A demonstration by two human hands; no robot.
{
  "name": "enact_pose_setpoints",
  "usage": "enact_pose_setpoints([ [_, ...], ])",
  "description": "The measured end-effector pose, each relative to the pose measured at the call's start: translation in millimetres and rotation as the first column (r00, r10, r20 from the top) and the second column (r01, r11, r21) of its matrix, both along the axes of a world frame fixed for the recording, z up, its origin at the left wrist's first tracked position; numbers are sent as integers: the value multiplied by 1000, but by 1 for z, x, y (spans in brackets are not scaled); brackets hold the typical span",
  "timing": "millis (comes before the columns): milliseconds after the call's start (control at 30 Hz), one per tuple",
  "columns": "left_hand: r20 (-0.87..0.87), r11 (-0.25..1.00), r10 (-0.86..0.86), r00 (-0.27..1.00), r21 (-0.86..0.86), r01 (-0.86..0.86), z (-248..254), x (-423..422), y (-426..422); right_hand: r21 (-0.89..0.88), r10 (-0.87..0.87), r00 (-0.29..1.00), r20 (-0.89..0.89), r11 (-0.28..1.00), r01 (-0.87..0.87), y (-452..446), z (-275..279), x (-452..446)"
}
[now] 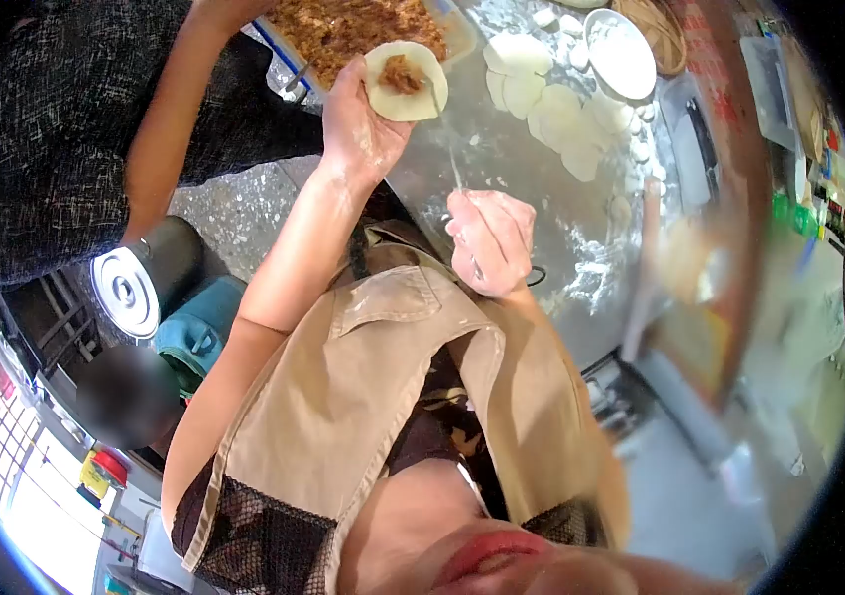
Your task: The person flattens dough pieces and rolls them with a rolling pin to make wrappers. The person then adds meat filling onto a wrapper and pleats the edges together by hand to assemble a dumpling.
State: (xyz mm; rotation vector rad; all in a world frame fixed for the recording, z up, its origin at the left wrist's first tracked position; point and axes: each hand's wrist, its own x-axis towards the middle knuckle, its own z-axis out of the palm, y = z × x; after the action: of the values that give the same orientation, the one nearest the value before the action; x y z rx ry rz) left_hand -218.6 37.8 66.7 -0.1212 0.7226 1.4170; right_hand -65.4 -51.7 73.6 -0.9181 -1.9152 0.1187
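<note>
On my left hand [368, 134] lies a round dumpling wrapper [378, 99], gripped at its edge by the thumb and supported from below. A small heap of orange-brown filling [403, 75] sits in its middle. My right hand [492, 238] is closed around a thin, light-coloured utensil [456, 164]. Its far end reaches the right edge of the wrapper, and its exact kind cannot be made out. Just beyond my left hand stands a tub [460, 40] of the same chopped filling, with a metal handle [296, 79] at its near left side.
Flat wrappers [561, 114] overlap on the floured metal table [542, 218], with small dough pieces [577, 52] and a white bowl [621, 55] behind. Another person's arm [167, 129] is at the left. Below it stand a lidded pot [127, 293] and a teal container [199, 332].
</note>
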Motion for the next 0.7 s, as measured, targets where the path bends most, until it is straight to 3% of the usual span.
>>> enact_pose_setpoints([
  [100, -17, 994, -82, 996, 72, 83, 1, 6, 0, -24, -14, 994, 108, 1000, 16, 2, 2, 5],
  [233, -27, 994, -103, 994, 22, 104, 1, 6, 0, 23, -51, 994, 92, 999, 49, -2, 13, 12],
  [300, -50, 980, -188, 981, 57, 191, 0, 4, 0, -51, 4, 992, 124, 999, 2, -1, 14, 15],
  [367, -60, 982, -182, 981, 44, 185, 4, 3, 0, 8, 11, 997, 77, 1000, -12, 0, 13, 16],
  [700, -54, 990, -140, 989, 15, 141, 3, -7, -6, -65, 74, 995, 71, 995, -70, -4, 22, 18],
])
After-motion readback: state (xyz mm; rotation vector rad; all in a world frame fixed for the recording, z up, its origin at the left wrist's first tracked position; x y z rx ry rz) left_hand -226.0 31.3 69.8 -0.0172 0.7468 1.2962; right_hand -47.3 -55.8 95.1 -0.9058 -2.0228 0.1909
